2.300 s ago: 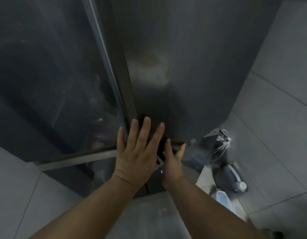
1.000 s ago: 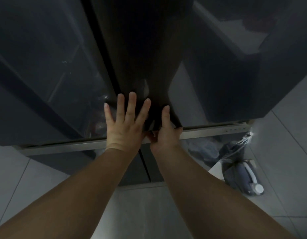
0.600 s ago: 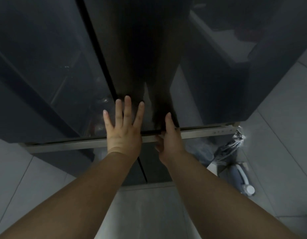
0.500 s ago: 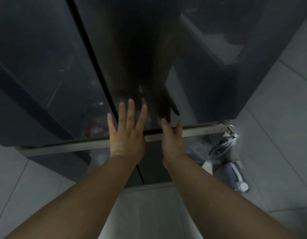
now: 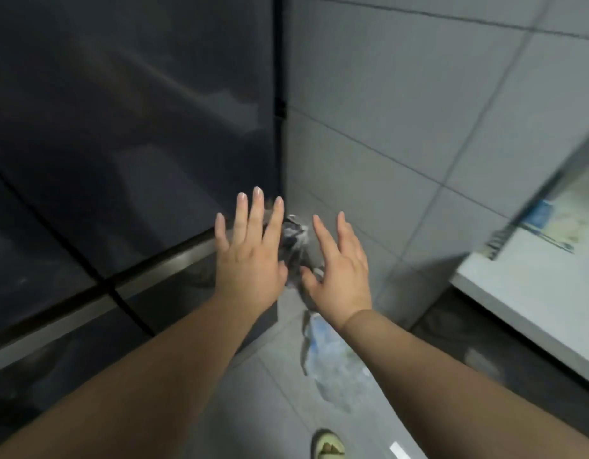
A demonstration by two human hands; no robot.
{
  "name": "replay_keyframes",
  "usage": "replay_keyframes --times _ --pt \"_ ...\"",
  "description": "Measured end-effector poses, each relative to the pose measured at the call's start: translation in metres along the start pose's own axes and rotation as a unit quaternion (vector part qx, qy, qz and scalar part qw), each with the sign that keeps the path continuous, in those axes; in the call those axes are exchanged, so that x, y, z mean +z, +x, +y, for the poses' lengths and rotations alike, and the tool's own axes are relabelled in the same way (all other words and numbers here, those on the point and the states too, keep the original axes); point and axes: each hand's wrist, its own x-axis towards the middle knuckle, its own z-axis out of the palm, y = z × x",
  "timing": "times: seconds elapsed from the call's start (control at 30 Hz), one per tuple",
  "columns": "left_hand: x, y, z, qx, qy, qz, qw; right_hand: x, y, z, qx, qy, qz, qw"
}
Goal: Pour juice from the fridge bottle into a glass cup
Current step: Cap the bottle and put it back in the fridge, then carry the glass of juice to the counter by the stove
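Right, both hands are up in the middle of the frame and neither carries anything. The left hand (image 5: 250, 260) is flat, fingers straight and fanned wide, over the right edge of the dark glossy fridge (image 5: 137, 144), just above the metal trim strip (image 5: 160, 265) that splits its upper doors from the lower ones. Whether the palm actually touches the door, I cannot tell. The right hand (image 5: 341, 276) is spread open too, out in front of the grey tiled wall (image 5: 402, 127), gripping nothing. Every fridge door in view looks closed, so the juice bottle is out of sight, presumably behind that glass, and no glass cup shows anywhere either. Flat, open palms like these suit pushing or steadying a door rather than grasping, and by my reading the pour has not begun. A crumpled dark bag (image 5: 294, 236) peeks between the two hands, and a pale plastic bag (image 5: 333, 366) lies on the floor below the right wrist. At the right edge sits a white counter (image 5: 535, 293), a likely spot for a cup, and at bottom centre is a slipper (image 5: 328, 445).
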Motion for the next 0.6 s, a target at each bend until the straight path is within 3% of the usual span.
replay_keyframes --times 0.27,0.6 --pt "-0.064 -0.017 0.195 0.193 -0.11 -0.024 0.975 -0.182 -0.113 0.092 0.172 -0.168 0.115 0.964" --pt "-0.174 -0.122 0.457 0.427 -0.202 0.013 0.882 -0.382 -0.305 0.181 0.321 -0.271 0.248 0.873"
